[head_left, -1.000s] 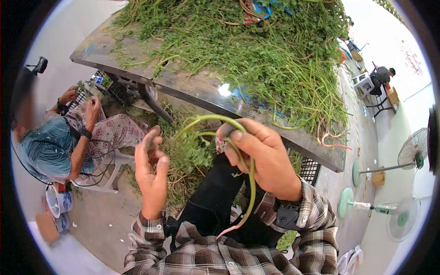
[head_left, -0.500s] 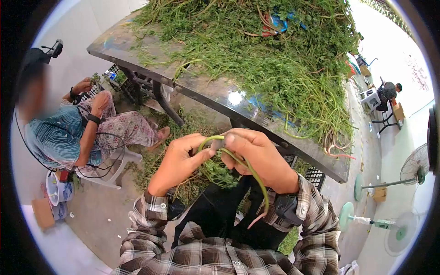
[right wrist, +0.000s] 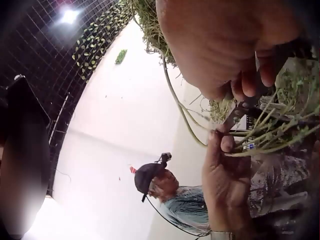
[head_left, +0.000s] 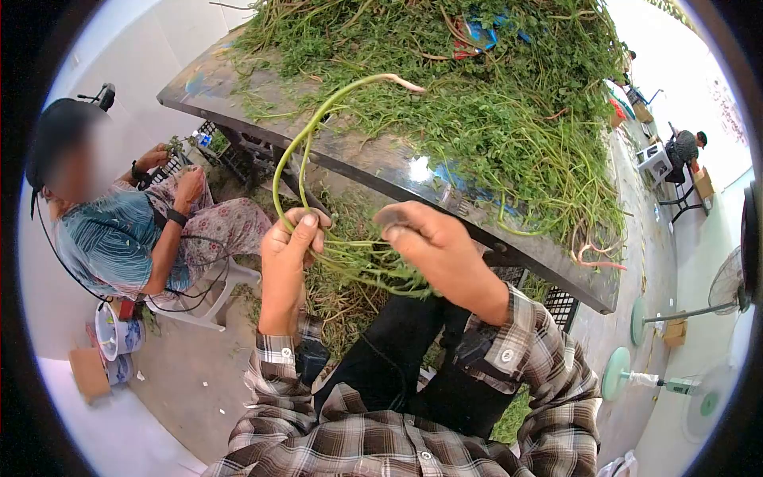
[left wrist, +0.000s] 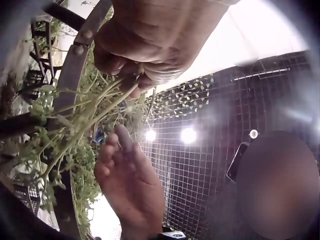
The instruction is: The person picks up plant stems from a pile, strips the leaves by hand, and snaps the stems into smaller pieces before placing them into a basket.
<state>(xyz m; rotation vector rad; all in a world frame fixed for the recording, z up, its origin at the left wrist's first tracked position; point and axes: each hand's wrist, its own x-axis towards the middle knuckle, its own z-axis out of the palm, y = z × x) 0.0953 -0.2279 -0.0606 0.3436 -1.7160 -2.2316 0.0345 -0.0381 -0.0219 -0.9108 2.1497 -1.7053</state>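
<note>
My left hand (head_left: 288,266) pinches a leafy green plant stem (head_left: 288,167) between thumb and fingers. The stem arches up above that hand and ends in a pale pinkish root end over the table. Its leafy thin shoots (head_left: 369,266) spread right, below my right hand (head_left: 437,246). That right hand is beside the shoots with loosely bent fingers and no grip on them. In the left wrist view the stems (left wrist: 95,107) run out from the left hand's pinch, while the right hand (left wrist: 131,182) is apart below. The right wrist view shows the left hand (right wrist: 226,185) holding the stems.
A dark table (head_left: 342,163) bears a large heap of green plants (head_left: 445,119). More plant litter (head_left: 350,318) lies on the floor by the knees. To the left a seated person (head_left: 119,230) handles greens near a black crate (head_left: 218,151). Fans (head_left: 616,372) stand at right.
The hands came together at the stem, then parted. The left hand has taken the stem and swung its root end up and away, while the right hand has let go.
</note>
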